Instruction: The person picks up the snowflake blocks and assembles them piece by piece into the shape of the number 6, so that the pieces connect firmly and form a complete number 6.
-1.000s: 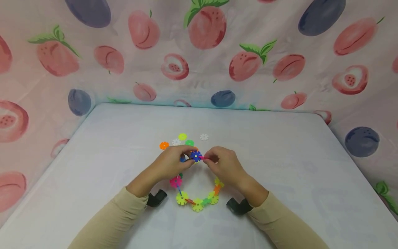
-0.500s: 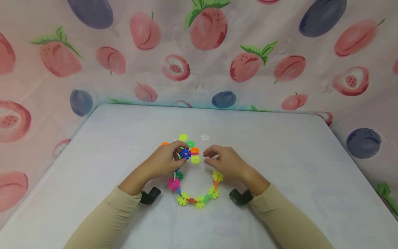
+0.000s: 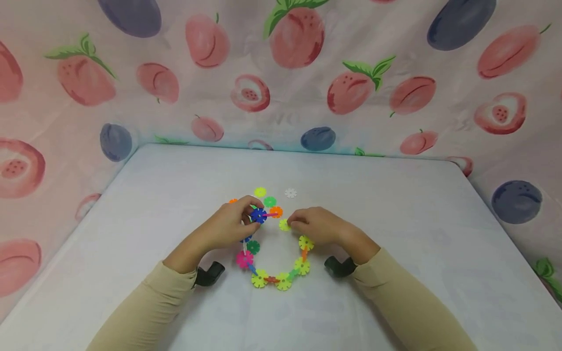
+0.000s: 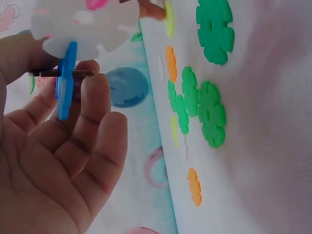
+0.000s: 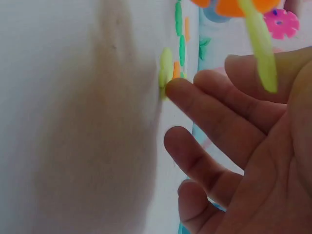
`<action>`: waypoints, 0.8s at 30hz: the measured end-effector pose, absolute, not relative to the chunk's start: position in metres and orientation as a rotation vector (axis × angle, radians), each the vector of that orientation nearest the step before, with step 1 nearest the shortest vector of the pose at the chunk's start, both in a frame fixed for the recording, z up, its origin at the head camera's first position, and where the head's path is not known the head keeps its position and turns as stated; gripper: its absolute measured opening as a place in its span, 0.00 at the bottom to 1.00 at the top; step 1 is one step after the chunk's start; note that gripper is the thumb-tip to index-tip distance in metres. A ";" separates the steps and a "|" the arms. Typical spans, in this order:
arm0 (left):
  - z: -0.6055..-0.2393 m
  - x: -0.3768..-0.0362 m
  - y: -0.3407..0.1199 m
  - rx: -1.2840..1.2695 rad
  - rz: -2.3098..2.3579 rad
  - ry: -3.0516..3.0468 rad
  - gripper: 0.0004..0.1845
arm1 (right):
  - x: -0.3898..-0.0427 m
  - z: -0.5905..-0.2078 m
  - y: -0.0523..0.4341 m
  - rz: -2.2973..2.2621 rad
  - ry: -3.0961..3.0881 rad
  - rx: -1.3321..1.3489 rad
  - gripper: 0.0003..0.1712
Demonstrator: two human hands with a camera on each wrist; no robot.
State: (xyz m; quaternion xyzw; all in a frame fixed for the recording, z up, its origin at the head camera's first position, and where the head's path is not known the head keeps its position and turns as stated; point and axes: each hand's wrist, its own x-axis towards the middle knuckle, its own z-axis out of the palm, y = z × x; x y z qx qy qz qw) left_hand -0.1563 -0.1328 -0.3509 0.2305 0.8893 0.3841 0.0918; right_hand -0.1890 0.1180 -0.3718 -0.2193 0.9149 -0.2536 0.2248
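The left hand is pinching the far end of a chain of snowflake discs, holding up a blue disc with a pink piece slotted through it, probably so the free notches are facing the next piece. The chain is curving toward the near side of the desk and up again on the right. The right hand is lying low with relaxed fingers, one fingertip touching a loose yellow-green disc flat on the cloth. The discs are thin, hard-looking plastic with notched, petal-like rims. Further loose discs are lying just beyond the hands on the smooth white covering.
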 end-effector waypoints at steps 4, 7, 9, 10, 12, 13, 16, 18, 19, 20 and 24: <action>-0.350 -0.156 -0.131 0.685 1.138 2.617 0.20 | -0.191 -0.372 0.124 -0.756 2.574 -0.567 0.14; -0.351 -0.157 -0.131 0.697 1.139 2.607 0.20 | -0.193 -0.374 0.125 -0.810 2.582 -0.548 0.14; -0.351 -0.157 -0.131 0.705 1.139 2.600 0.20 | -0.195 -0.377 0.124 -0.816 2.581 -0.538 0.14; -0.351 -0.157 -0.131 0.707 1.136 2.600 0.20 | -0.197 -0.379 0.124 -0.812 2.582 -0.536 0.14; -0.350 -0.157 -0.130 0.708 1.134 2.599 0.20 | -0.198 -0.381 0.122 -0.786 2.591 -0.541 0.12; -0.350 -0.157 -0.130 0.709 1.132 2.598 0.20 | -0.198 -0.382 0.122 -0.765 2.593 -0.542 0.12; -0.349 -0.157 -0.130 0.715 1.123 2.598 0.19 | -0.198 -0.383 0.122 -0.706 2.601 -0.535 0.12; -0.349 -0.157 -0.129 0.719 1.122 2.593 0.19 | -0.196 -0.381 0.123 -0.677 2.598 -0.510 0.13; -0.349 -0.157 -0.129 0.722 1.121 2.590 0.19 | -0.195 -0.381 0.124 -0.671 2.592 -0.499 0.15; -0.349 -0.157 -0.129 0.725 1.120 2.587 0.19 | -0.194 -0.382 0.124 -0.664 2.589 -0.489 0.16; -0.349 -0.157 -0.128 0.731 1.125 2.568 0.20 | -0.193 -0.383 0.127 -0.630 2.588 -0.470 0.20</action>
